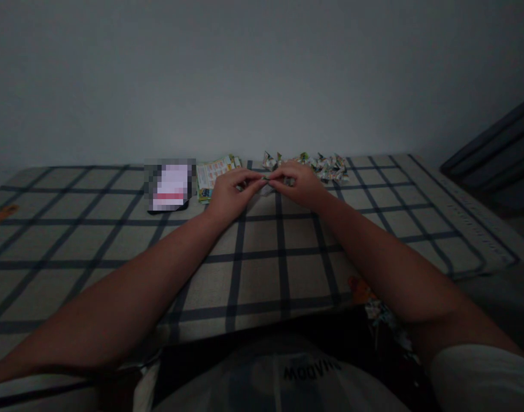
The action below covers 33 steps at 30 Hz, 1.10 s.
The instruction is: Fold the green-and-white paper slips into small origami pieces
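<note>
My left hand (231, 194) and my right hand (299, 183) meet fingertip to fingertip over the checked cloth (262, 269), near its far edge. Both pinch a small folded piece of paper (267, 179) between them; the dim light hides its shape. Just behind my right hand lies a row of several small folded paper pieces (326, 165). A stack of printed paper sheets (214, 171) lies behind my left hand.
A phone (170, 187) with a lit screen lies left of the paper stack. A plain wall rises behind the cloth. A dark striped object (493, 154) sits at the far right. More paper bits (379, 312) lie by my right elbow.
</note>
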{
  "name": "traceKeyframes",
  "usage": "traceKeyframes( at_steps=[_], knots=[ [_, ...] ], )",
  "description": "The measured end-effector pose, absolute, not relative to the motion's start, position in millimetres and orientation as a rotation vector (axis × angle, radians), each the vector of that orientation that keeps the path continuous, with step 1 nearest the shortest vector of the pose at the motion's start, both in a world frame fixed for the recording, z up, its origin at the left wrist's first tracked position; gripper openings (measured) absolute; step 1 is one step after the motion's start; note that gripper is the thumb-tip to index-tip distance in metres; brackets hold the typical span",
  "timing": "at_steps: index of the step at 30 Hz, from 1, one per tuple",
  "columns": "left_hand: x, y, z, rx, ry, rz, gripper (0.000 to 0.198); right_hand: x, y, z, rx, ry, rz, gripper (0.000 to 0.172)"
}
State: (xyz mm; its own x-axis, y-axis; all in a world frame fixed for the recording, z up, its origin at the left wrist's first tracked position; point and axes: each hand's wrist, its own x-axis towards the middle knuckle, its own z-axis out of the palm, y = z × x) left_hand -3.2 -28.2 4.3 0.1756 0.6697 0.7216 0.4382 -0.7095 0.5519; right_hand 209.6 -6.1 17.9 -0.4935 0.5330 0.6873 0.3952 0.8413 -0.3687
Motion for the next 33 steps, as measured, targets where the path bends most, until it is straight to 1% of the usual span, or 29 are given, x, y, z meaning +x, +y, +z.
traceKeyframes(
  at_steps=[3,5,9,16,21,24,28,33],
  knots=[
    [-3.5,-27.0,1.4,2.124,1.137,1.540,0.033,208.0,-7.3,19.4,-0.761,-2.087,0.326,0.024],
    [-4.0,-26.6,0.3,2.082,1.154,1.487,0.038,207.5,-7.5,20.3,-0.818,-2.026,0.425,0.026],
    [-4.5,-28.3,1.7,2.083,1.164,1.337,0.036,207.5,-6.9,20.4,-0.868,-1.959,0.544,0.028],
    [-3.9,-32.4,8.6,2.095,1.154,1.338,0.034,206.4,-5.4,16.4,-0.845,-1.925,0.566,0.037],
    [-4.0,-31.5,6.2,2.023,1.112,1.278,0.032,207.1,-6.3,18.2,-0.873,-1.994,0.527,0.028],
    [-1.7,-30.0,1.2,1.863,1.024,1.241,0.030,207.4,-7.4,20.0,-0.854,-1.987,0.540,0.027],
    [2.2,-30.7,0.1,1.764,0.927,1.148,0.031,207.3,-4.8,18.5,-0.846,-1.936,0.611,0.032],
    [1.0,-28.6,4.6,1.683,0.921,1.252,0.034,206.7,-1.9,14.8,-0.821,-1.930,0.687,0.043]
  ],
)
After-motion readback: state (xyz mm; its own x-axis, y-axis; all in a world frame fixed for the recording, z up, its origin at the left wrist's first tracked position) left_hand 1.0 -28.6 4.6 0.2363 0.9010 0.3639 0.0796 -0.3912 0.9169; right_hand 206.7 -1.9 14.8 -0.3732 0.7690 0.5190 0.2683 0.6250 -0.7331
